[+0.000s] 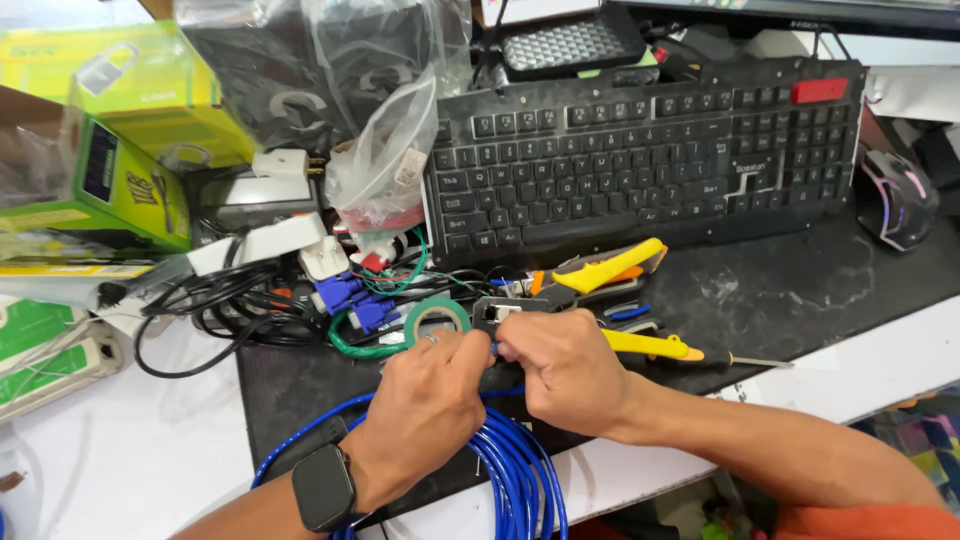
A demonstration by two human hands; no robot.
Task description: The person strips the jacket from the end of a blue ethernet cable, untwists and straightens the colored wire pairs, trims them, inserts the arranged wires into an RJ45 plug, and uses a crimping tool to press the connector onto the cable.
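In the head view, both hands meet at the lower centre of the frame. The left hand (425, 400), with a dark watch (322, 488) on its wrist, is clenched around the blue cable (515, 470), thumb and fingers pinching its end near the middle of the frame. The right hand (565, 370) is also closed, its fingertips pressed against the same cable end where the two hands touch; held this close, the fine end stays steady between them. The rest of the cable hangs in a thick coil below the hands, looping over the front edge of the dark mat (780, 290) toward the bottom of the frame, so its weight is kept off the end being handled.

Just above the hands lie a roll of green tape (438, 316), a yellow-handled crimping tool (590, 275) and a yellow-handled screwdriver (680, 350), all within easy reach. A black keyboard (640, 160) fills the upper centre, a mouse (898, 200) sits at the right edge, and green boxes (120, 150) with a tangle of black cords (215, 300) crowd the left of the surface.
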